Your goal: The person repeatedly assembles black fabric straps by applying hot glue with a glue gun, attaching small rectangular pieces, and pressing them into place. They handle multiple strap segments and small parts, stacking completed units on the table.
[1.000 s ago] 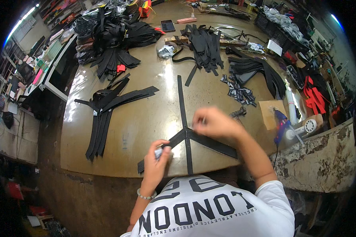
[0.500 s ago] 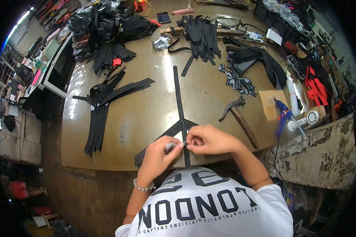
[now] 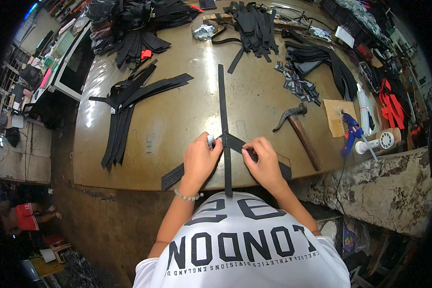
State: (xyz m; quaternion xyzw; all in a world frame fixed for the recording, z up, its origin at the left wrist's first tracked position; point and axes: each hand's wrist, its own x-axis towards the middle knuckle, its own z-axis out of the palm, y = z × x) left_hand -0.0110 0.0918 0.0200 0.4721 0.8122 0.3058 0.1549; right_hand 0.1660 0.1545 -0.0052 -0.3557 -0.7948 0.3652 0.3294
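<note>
A long narrow black strap lies lengthwise down the shiny brown worktable. Two wider black straps cross it near the front edge, forming an upside-down V. My left hand pinches a small pale object at the crossing, fingers closed on it. Over the right-hand wide strap, my right hand presses down with its fingertips just beside the narrow strap. The two hands sit close together, almost touching at the crossing.
A hammer lies to the right of my hands. Beyond it are a cardboard piece and a blue glue gun. A bundle of black straps lies at left; more strap piles fill the far side.
My right hand came back from the far right to the crossing, uncovering the hammer. Both hands have closed in on the crossing and now press there.
</note>
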